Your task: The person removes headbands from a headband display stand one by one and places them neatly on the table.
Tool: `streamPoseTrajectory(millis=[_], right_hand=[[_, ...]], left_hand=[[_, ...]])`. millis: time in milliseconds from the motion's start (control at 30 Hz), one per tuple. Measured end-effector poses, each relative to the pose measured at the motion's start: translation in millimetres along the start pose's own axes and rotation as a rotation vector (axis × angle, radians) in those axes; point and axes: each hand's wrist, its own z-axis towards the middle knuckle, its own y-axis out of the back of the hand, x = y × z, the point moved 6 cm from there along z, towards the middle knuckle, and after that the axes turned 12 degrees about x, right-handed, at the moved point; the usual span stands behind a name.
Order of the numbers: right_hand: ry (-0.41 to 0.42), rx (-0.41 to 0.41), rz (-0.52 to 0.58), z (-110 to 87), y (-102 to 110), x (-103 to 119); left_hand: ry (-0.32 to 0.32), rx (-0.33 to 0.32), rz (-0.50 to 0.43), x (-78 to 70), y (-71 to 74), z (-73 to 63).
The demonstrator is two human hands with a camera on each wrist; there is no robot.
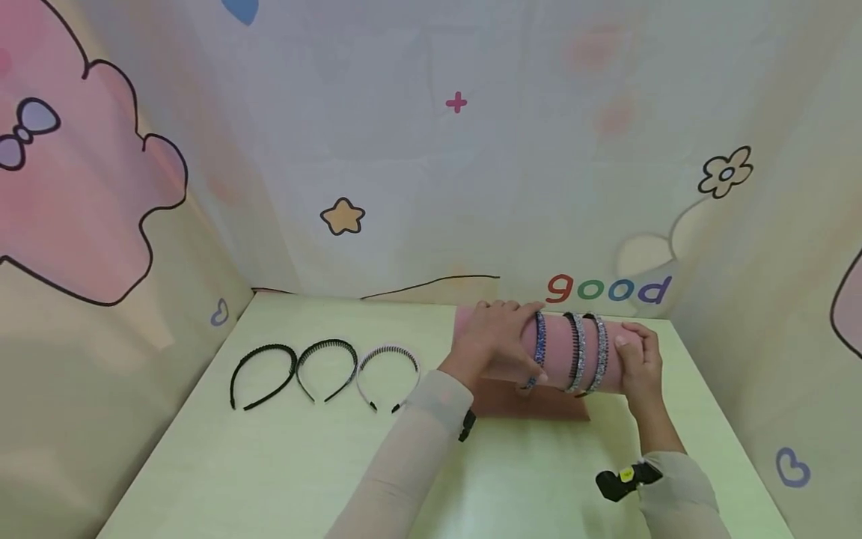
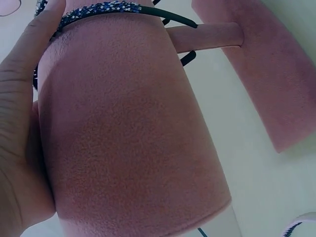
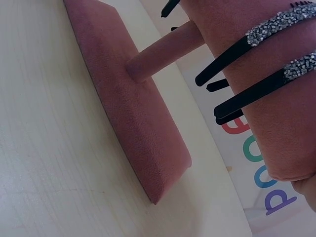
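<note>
A pink plush headband stand has a thick roll point(image 1: 557, 344) on a post above a flat base point(image 1: 532, 400). Three glittery headbands sit around the roll: a blue one point(image 1: 541, 340) and two silver ones point(image 1: 578, 352). My left hand point(image 1: 494, 340) spans the blue headband at the roll's left part, fingertips at its top and thumb at its lower front. In the left wrist view, the thumb lies against the blue headband's point(image 2: 98, 9) stones. My right hand point(image 1: 643, 367) grips the roll's right end, its thumb in front. The silver headbands' black ends point(image 3: 232, 57) jut out below the roll.
Left of the stand, two black headbands point(image 1: 234, 374) point(image 1: 327, 342) and a white one point(image 1: 387, 348) lie in a row on the pale table point(image 1: 269, 471). A printed curtain point(image 1: 404, 150) surrounds the table at the back and sides.
</note>
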Motion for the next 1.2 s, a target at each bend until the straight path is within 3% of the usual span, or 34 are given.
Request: streamPoseTrajectory(millis=[133,400,533,867,1200], right_hand=[[-0.002,-0.002,0.006,0.1,-0.6,1.5],[-0.052,0.012,-0.012,-2.2,0.7,-6.7],[-0.025,0.012,-0.011,-1.9,2.3,-5.9],[0.016,0.017,-0.009,3.0,-0.1,0.4],[-0.011,0.017,0.013,3.8,0.3,-2.2]], left_hand=[[0.001,-0.014,0.006,0.6,-1.9,-0.2],[0.001,-0.014,-0.081,3.0,-10.8,-3.8],[-0.001,-0.028,-0.093,4.9,-10.2,-5.0],[0.026,-0.147,-0.058,29.6,-3.9,-18.3],[-0.033,-0.200,-0.159,45.3,-8.3,-24.7]])
